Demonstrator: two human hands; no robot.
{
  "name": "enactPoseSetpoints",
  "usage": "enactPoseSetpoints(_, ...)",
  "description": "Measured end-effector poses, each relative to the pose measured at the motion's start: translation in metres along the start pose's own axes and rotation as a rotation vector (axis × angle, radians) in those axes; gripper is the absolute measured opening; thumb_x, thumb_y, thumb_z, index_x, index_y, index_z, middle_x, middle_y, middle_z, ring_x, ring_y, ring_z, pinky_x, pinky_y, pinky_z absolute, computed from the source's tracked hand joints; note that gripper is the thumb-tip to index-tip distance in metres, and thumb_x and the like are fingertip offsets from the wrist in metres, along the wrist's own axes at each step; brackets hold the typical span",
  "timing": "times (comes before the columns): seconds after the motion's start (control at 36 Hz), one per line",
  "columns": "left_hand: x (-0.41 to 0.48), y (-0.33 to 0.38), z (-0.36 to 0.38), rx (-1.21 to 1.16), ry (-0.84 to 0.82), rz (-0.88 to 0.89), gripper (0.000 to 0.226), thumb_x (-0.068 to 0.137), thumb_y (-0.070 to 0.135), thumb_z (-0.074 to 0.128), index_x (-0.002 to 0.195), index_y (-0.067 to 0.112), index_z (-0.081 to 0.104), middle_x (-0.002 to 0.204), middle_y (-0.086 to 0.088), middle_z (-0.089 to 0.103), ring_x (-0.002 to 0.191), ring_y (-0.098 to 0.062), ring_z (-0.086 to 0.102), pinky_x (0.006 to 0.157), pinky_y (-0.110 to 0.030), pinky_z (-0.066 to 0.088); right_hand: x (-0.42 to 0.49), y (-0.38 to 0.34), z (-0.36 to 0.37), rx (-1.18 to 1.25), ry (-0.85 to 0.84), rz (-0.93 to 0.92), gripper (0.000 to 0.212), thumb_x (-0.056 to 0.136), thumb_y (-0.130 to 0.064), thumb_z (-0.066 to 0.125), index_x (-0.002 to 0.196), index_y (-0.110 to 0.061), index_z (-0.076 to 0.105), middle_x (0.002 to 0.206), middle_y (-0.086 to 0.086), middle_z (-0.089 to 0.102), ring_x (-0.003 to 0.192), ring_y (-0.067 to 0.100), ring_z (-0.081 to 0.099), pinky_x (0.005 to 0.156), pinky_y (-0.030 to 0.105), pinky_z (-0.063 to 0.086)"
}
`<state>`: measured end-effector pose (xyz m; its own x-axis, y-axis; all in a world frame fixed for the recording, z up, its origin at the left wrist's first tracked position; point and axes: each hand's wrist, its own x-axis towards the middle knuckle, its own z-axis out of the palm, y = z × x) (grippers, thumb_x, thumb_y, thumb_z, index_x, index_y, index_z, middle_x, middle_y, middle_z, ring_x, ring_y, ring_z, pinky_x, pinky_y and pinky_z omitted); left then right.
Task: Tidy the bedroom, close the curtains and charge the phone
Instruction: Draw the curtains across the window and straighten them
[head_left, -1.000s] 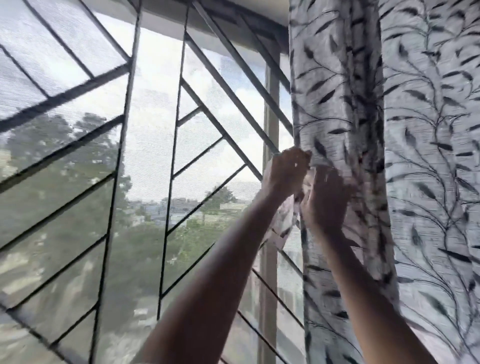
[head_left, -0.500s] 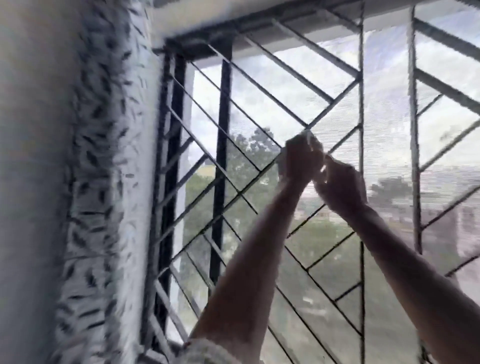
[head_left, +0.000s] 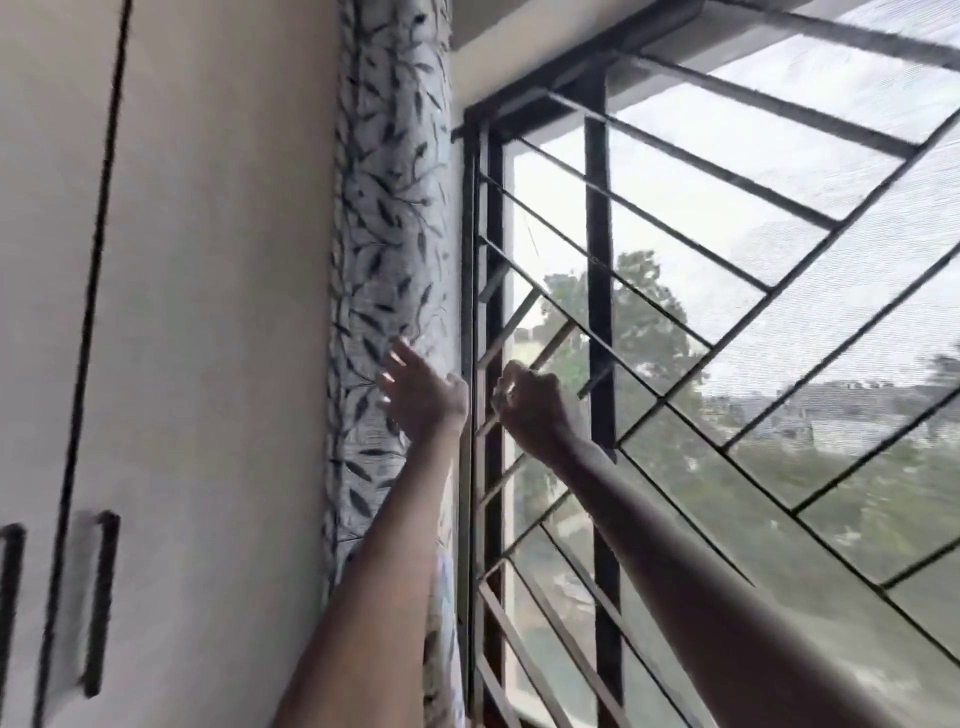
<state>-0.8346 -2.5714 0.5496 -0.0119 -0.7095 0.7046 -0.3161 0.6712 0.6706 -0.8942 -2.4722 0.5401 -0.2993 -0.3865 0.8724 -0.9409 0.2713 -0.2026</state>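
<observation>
**Curtain on the left side is next, hands arriving at it**

The curtain (head_left: 387, 291) now in view is the leaf-printed panel bunched into a narrow column against the wall, between the pale wardrobe (head_left: 171, 312) and the barred window (head_left: 727, 322). A second ago the view was on the other panel, at the right side of the window, with both hands together on its edge; half a second ago the head was swinging left across the bare grille. So the person has turned from one side of the window to the other.

The left hand (head_left: 423, 392) is open, fingers spread, its palm just at the inner edge of the gathered cloth, touching or about to touch; motion blur makes it hard to say which. It grips nothing yet. The right hand (head_left: 532, 402) is curled closed in front of the grille, near the frame and apart from the curtain. A small light scrap may show at its fingertips, but I cannot tell whether it holds anything.

For the task, this reads as the second half of the curtain step: this panel is fully drawn back, the glass uncovered. The phone is not in sight.
</observation>
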Motion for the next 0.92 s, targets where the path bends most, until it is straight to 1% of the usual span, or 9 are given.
enactPoseSetpoints(0.06,0.008,-0.009,0.002,-0.058,-0.04,-0.031,0.073,0.087,0.034,0.059,0.142,0.002,0.022,0.144,-0.02,0.034,0.124,-0.037,0.044,0.095,-0.045,0.043,0.003,-0.009,0.003,0.016,-0.03,-0.002,0.017,0.091,-0.016,0.05,0.097,-0.008,0.063,0.082,0.008,0.07,0.059,0.015,0.056,0.041,0.014,0.03)
enactPoseSetpoints(0.14,0.017,-0.018,0.009,-0.115,-0.069,-0.05,0.047,0.088,0.036,0.059,0.118,0.0,0.05,0.118,-0.016,0.059,0.099,-0.034,0.061,0.068,-0.034,0.048,0.013,-0.011,0.004,0.135,-0.071,0.022,0.018,0.091,-0.014,0.052,0.098,-0.006,0.065,0.092,0.013,0.071,0.06,0.009,0.052,0.047,0.011,0.031)
enactPoseSetpoints(0.19,0.02,-0.021,0.014,-0.125,-0.097,0.01,0.04,0.089,0.037,0.058,0.104,0.001,0.058,0.107,-0.018,0.065,0.091,-0.035,0.064,0.075,-0.036,0.052,0.019,-0.009,0.001,0.189,-0.072,0.037,0.019,0.091,-0.012,0.052,0.1,-0.004,0.066,0.094,0.013,0.07,0.062,0.009,0.053,0.049,0.008,0.034)
enactPoseSetpoints(0.31,0.006,-0.005,0.026,-0.091,-0.175,0.12,0.04,0.092,0.033,0.054,0.112,-0.002,0.056,0.113,-0.02,0.062,0.105,-0.035,0.058,0.086,-0.038,0.043,0.025,0.006,-0.006,0.234,-0.057,0.091,0.015,0.09,-0.012,0.052,0.094,-0.006,0.066,0.081,0.006,0.066,0.052,0.001,0.047,0.042,0.005,0.034)
enactPoseSetpoints(0.42,-0.004,0.027,0.042,-0.051,-0.205,0.354,0.038,0.092,0.026,0.053,0.113,-0.006,0.053,0.111,-0.023,0.06,0.106,-0.035,0.057,0.088,-0.038,0.042,0.04,0.026,-0.017,0.298,0.019,0.213,0.01,0.087,-0.024,0.06,0.087,-0.016,0.065,0.082,0.011,0.073,0.048,0.006,0.054,0.045,0.019,0.044)
enactPoseSetpoints(0.47,-0.008,0.05,0.047,-0.08,-0.21,0.477,0.035,0.093,0.02,0.049,0.118,-0.005,0.053,0.11,-0.022,0.063,0.104,-0.034,0.06,0.087,-0.038,0.046,0.047,0.029,-0.028,0.243,0.083,0.201,0.019,0.085,-0.035,0.062,0.087,-0.016,0.064,0.075,0.006,0.073,0.052,0.004,0.061,0.051,0.02,0.05)
enactPoseSetpoints(0.61,-0.035,0.102,0.047,-0.112,-0.208,0.56,0.04,0.096,0.018,0.032,0.119,-0.007,0.053,0.105,-0.026,0.065,0.098,-0.04,0.062,0.079,-0.042,0.048,0.07,0.033,-0.065,0.082,0.192,0.201,0.046,0.075,-0.055,0.066,0.09,-0.014,0.054,0.082,0.013,0.069,0.076,0.029,0.067,0.068,0.043,0.056)
enactPoseSetpoints(0.78,-0.064,0.139,0.04,-0.191,-0.292,0.545,0.025,0.091,0.017,0.052,0.108,0.001,0.062,0.111,-0.017,0.065,0.108,-0.031,0.058,0.089,-0.035,0.042,0.074,0.031,-0.132,-0.381,0.22,0.165,0.025,0.09,-0.019,0.048,0.107,-0.009,0.063,0.104,0.013,0.069,0.097,0.031,0.066,0.078,0.034,0.051)
enactPoseSetpoints(0.92,-0.099,0.165,0.045,-0.261,-0.3,0.558,0.021,0.084,0.014,0.055,0.1,0.006,0.066,0.102,-0.014,0.069,0.1,-0.031,0.062,0.084,-0.036,0.047,0.052,0.052,-0.177,-0.468,0.2,0.165,0.028,0.092,-0.022,0.047,0.11,-0.009,0.064,0.111,0.015,0.066,0.103,0.035,0.064,0.08,0.038,0.051)
